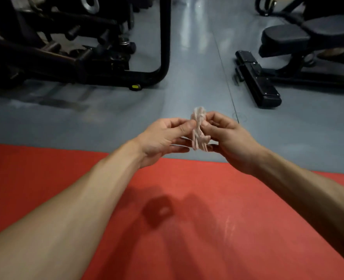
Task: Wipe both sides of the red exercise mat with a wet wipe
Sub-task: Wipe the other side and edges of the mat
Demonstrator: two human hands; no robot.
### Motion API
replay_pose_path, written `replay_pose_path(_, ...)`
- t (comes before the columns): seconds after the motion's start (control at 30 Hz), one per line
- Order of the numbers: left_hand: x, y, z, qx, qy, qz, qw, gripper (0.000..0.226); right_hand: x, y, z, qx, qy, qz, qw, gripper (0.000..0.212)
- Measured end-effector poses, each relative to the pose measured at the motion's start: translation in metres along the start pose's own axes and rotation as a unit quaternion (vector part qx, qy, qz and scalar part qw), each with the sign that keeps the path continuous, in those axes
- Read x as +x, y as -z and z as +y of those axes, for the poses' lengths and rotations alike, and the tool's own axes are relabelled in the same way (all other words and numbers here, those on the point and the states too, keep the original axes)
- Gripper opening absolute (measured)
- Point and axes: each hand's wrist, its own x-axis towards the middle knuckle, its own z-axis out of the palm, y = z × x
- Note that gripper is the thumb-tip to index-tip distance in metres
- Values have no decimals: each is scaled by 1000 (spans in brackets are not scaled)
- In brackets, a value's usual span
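Note:
The red exercise mat point(197, 229) lies flat on the grey floor and fills the lower half of the view. A crumpled white wet wipe point(199, 130) is held in the air above the mat's far edge. My left hand point(163, 138) pinches the wipe's left side between thumb and fingers. My right hand point(227, 138) pinches its right side the same way. Both forearms reach out over the mat and throw shadows on it. A faint wet streak shows on the mat at the right.
A black exercise machine frame point(165, 47) stands on the grey floor point(197, 67) at the far left. A black bench with a flat base bar point(258, 79) stands at the far right. An aisle of floor runs between them.

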Motion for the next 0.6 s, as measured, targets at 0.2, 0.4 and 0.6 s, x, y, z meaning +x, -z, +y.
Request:
replay_pose_path(0.2, -27, 20, -12, 27, -57, 142, 988, 9, -3, -55, 1, 45, -36, 6, 998, 38)
replay_pose_path(0.4, -51, 32, -9, -3, -44, 134, 990, 9, 4, -84, -2, 97, -1, 44, 994, 14)
replay_pose_path(0.6, -57, 38, -1, -40, -48, 177, 982, 9, 6, -85, -9, 132, -4, 53, 990, 14)
